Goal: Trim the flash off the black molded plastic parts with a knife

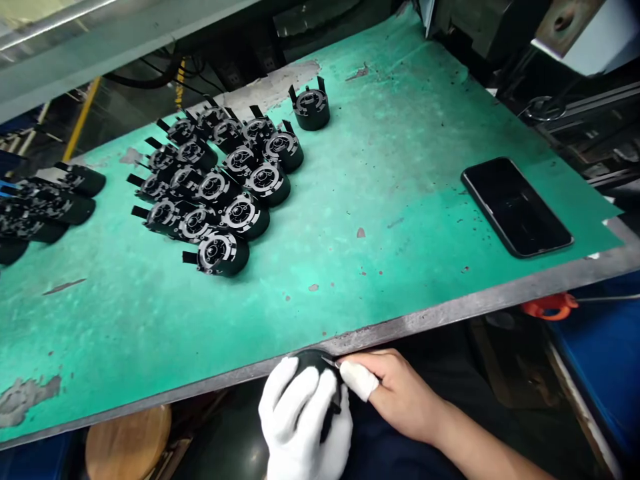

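Observation:
My left hand [305,420], in a white glove, is wrapped around a black round plastic part [315,360] at the table's front edge. My right hand [395,393] is bare except for a white cover on the thumb. Its thumb and forefinger pinch a small thin metal blade [329,361], whose tip lies against the part's rim; the rest of the blade is hidden in the fingers. Farther back, a cluster of several black round housings [215,187] with upright tabs stands on the green table mat [390,173]. One similar housing [313,110] stands apart behind them.
More black housings [50,203] stand at the left. A black smartphone [517,207] lies on the mat at the right. Below the table are a round wooden stool [127,443] and an orange handle [550,307]. Machinery borders the far right, and a metal beam [100,50] crosses the upper left.

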Demonstrator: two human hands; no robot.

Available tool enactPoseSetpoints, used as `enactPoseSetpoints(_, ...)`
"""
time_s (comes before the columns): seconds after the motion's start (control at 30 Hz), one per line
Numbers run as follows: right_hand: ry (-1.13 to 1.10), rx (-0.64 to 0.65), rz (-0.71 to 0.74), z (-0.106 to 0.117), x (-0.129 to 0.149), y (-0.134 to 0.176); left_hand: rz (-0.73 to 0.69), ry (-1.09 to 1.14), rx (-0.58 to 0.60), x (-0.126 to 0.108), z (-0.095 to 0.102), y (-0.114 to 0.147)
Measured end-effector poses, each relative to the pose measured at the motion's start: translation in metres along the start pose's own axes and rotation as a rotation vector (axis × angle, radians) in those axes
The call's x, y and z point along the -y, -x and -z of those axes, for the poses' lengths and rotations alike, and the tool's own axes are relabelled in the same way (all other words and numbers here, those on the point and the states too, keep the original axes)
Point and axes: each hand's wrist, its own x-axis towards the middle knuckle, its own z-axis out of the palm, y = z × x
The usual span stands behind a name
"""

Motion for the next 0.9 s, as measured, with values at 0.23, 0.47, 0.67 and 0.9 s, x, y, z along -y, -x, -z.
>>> enactPoseSetpoints(0.23,0.033,-0.028,-0.082,-0.005,-0.003,-0.003,-0.002,-0.015,-0.054,0.002,-0.006,0.003)
enactPoseSetpoints(0.47,-0.113,0.014,-0.110,-0.004,-0.007,-0.003,-0.022,-0.026,-0.081,0.002,-0.009,0.002)
enactPoseSetpoints(0.67,-0.086,0.071,-0.114,0.001,-0.006,-0.004,-0.006,-0.027,-0.075,0.001,-0.009,0.002)
enactPoseSetpoints(0.9,-0.007,0.107,-0.145,0.009,0.002,-0.007,-0.032,-0.031,-0.068,0.006,-0.008,0.002)
